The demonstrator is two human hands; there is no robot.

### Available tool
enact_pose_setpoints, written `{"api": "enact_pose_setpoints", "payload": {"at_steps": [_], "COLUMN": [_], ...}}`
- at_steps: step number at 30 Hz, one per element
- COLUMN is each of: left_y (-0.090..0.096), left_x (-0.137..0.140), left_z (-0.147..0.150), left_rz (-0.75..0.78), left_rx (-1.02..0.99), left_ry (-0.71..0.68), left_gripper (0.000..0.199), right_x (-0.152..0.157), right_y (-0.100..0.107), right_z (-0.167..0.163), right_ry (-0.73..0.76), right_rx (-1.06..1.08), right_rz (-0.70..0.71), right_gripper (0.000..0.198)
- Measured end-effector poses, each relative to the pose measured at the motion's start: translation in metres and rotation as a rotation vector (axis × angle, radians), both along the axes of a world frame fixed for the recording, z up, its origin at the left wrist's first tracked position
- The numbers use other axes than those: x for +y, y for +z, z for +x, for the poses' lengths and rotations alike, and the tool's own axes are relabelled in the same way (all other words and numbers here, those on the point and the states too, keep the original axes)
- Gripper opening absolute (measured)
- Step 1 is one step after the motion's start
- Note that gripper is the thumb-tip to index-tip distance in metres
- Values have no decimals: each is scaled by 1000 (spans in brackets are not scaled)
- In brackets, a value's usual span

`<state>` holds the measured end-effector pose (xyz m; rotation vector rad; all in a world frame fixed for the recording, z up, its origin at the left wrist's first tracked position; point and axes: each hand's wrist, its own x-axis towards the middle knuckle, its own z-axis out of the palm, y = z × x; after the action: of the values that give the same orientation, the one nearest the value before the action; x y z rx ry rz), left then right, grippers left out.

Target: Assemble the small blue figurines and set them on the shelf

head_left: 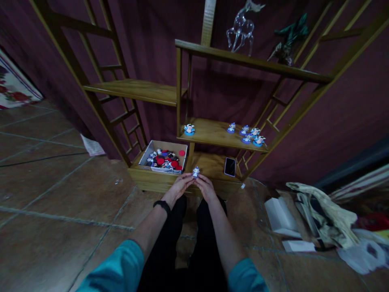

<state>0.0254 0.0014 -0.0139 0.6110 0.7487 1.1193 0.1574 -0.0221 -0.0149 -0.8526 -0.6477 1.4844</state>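
Note:
A small purple-and-white figurine (196, 172) stands upright between my two hands, in front of the low shelf. My left hand (181, 183) grips its base from the left, and my right hand (204, 185) pinches it from the right. Just beyond my left hand is an open cardboard box (145, 158), holding a jumble of figurines and red discs. Up on the middle shelf (209, 129), a blue-based figurine (189, 129) stands at the left end. Several more figurines (244, 130) cluster towards the right end.
A phone (230, 166) lies on the low shelf at the right. Higher up stand a clear deer ornament (242, 28) and a dark green ornament (290, 38). On the floor at right are a white box (281, 217), a cloth bag (325, 211) and a plastic bag (364, 253).

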Motion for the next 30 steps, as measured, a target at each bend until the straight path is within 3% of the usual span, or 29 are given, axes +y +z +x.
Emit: {"api": "enact_pose_setpoints", "payload": {"at_steps": [8,21,30], "left_y": [0,3,1], "left_x": [-2,-3,-1], "left_z": [1,0,1], "left_rz": [-14,-23,-28], "left_rx": [19,8,-2], "left_ry": [32,19,39], "left_gripper": [17,19,16], "right_x": [0,-1,1], "right_y": [-1,0,-5], "right_z": [2,2,1], "right_ry": [24,5,-25], "right_rx": [-55,-96,-186], "right_rz": [-51,-78,-37], "right_gripper": [31,34,30]}}
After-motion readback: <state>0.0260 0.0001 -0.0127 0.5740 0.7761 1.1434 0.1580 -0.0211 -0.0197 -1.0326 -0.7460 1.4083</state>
